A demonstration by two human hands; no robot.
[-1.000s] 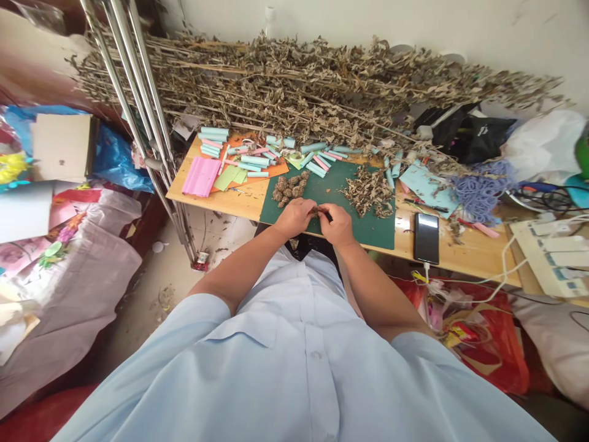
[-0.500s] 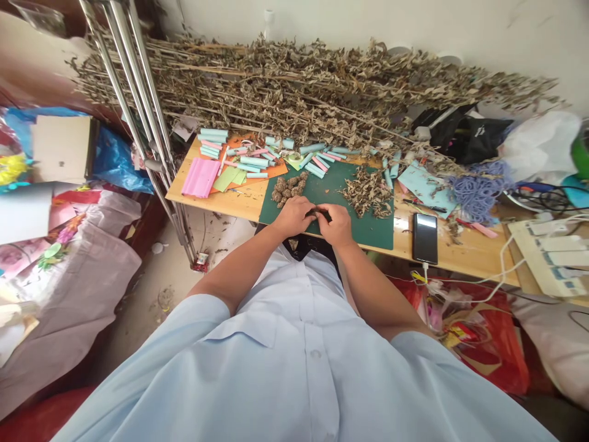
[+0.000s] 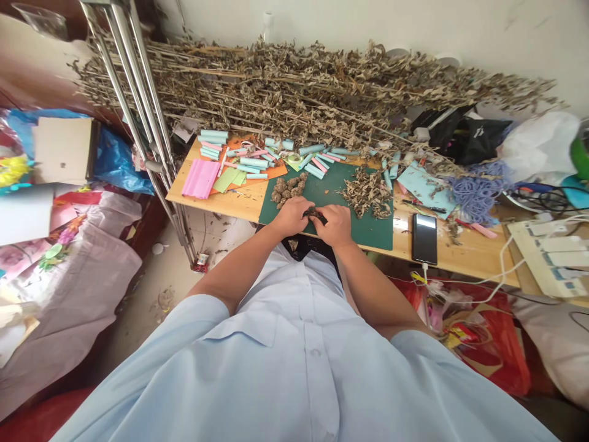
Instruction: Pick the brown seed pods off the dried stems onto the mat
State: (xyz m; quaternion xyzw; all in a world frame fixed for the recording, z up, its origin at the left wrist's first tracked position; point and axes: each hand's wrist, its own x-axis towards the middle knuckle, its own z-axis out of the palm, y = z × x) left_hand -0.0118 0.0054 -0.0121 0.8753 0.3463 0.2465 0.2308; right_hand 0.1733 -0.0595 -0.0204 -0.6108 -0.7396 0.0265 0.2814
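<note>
Between my two hands, over the front edge of a green cutting mat [image 3: 322, 190], is a small clump of dried leaves [image 3: 315, 213], dark brown and crumpled. My left hand [image 3: 293, 216] pinches its left side. On the other side, my right hand [image 3: 336, 224] grips it with thumb and fingers pressed together. Just beyond my left hand lie several rolled brown leaf balls [image 3: 289, 188]. A loose heap of dried leaves [image 3: 367, 191] rests on the mat, past my right hand.
Dried leafy stalks [image 3: 294, 92] lie along the wall. Blue and pink paper rolls [image 3: 255, 162] sit behind the mat. A phone [image 3: 424, 238] on a cable [image 3: 478, 301] lies at right, near a power strip [image 3: 550, 258]. Folded metal crutches [image 3: 142, 123] lean at left.
My fingers have shifted slightly around the leaf clump, and more of it shows between them. Everything else on the table stays where it was.
</note>
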